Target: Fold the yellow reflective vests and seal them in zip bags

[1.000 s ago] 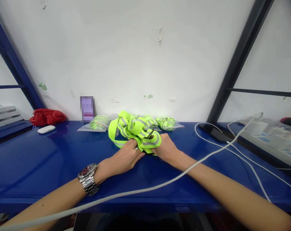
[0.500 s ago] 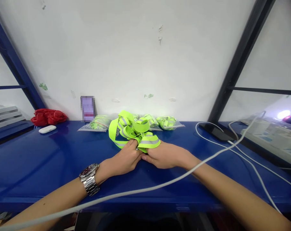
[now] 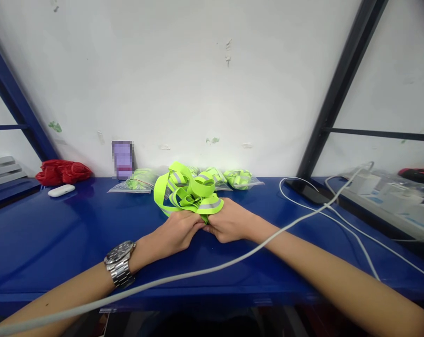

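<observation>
Neon-yellow reflective strap (image 3: 189,194) sits bunched on the tabletop (image 3: 57,224), just before the bagged straps (image 3: 240,179); your left hand (image 3: 175,231) and right hand (image 3: 229,222) meet, both pinching its near end; that end's gathered, the far loops sprawl loose.

The reflective strap (image 3: 187,192) is a fluorescent yellow-green webbing band with a grey reflective stripe along its centre. It is gathered into a loose bundle of overlapping loops, several standing on edge. The bundle rests on the blue table (image 3: 57,224). Its near end is pinched between the left hand (image 3: 175,231) and the right hand (image 3: 229,221).
</observation>
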### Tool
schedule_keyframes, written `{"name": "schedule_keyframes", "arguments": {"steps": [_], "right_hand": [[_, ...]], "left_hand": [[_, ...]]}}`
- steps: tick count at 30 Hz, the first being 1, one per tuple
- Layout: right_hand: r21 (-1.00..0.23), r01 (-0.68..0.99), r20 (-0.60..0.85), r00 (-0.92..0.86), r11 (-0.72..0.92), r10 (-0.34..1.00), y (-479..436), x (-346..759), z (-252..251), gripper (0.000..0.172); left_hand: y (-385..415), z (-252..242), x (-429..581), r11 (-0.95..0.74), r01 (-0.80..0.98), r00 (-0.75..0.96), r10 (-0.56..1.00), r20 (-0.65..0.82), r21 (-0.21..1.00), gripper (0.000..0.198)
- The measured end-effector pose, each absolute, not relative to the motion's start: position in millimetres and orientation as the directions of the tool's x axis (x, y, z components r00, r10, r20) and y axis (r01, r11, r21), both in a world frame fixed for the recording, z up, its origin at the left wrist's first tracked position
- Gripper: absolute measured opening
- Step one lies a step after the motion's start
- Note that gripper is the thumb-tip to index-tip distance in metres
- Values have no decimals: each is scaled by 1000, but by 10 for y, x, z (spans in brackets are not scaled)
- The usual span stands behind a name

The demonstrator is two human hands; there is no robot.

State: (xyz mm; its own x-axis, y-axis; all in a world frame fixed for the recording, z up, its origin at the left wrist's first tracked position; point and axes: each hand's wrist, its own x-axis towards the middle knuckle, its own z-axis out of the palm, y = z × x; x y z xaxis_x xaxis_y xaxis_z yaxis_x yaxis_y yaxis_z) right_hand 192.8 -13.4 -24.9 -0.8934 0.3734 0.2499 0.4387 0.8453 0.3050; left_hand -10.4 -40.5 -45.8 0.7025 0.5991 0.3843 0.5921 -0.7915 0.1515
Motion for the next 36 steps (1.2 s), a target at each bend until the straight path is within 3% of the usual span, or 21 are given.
{"name": "schedule_keyframes", "arguments": {"steps": [3,7,10,17,20,24,26,30,33,36], "right_hand": [[300,443,218,-894,845,391,-126,1906,-202,19],[303,468,127,-883,830,452,-106,1897,-148,24],[308,468,85,-881,828,466,-107,1909,-132,30],[266,449,165,-893,853,419,-126,1961,-198,34],[216,469,185,-881,857,435,-116,2000,-236,35],[86,568,241,-809,818,537,-113,2080,-292,51],[58,553,276,-809,831,519,-113,2115,-320,54],[72,458,334,-848,886,411,-83,2140,-355,47],[118,510,401,-809,852,429,-35,2134,-371,58],[93,436,362,-853,895,377,9,2124,-384,61]], "left_hand": [[-487,-432,-90,-771,617,697,629,345,159,26],[-473,-458,-56,-737,673,680,650,341,62,49],[-411,-534,-70,-682,731,642,680,353,-18,55],[-302,-685,-225,-611,781,612,706,355,-129,55],[-296,-667,-276,-626,771,625,706,332,-119,56],[-329,-555,-301,-640,767,625,733,268,-41,55],[-343,-494,-301,-643,766,627,739,245,-19,55],[-350,-417,-294,-661,750,645,735,211,9,49],[-350,-403,-289,-666,746,647,732,212,23,44],[-348,-424,-294,-671,741,649,725,232,23,45]]}}
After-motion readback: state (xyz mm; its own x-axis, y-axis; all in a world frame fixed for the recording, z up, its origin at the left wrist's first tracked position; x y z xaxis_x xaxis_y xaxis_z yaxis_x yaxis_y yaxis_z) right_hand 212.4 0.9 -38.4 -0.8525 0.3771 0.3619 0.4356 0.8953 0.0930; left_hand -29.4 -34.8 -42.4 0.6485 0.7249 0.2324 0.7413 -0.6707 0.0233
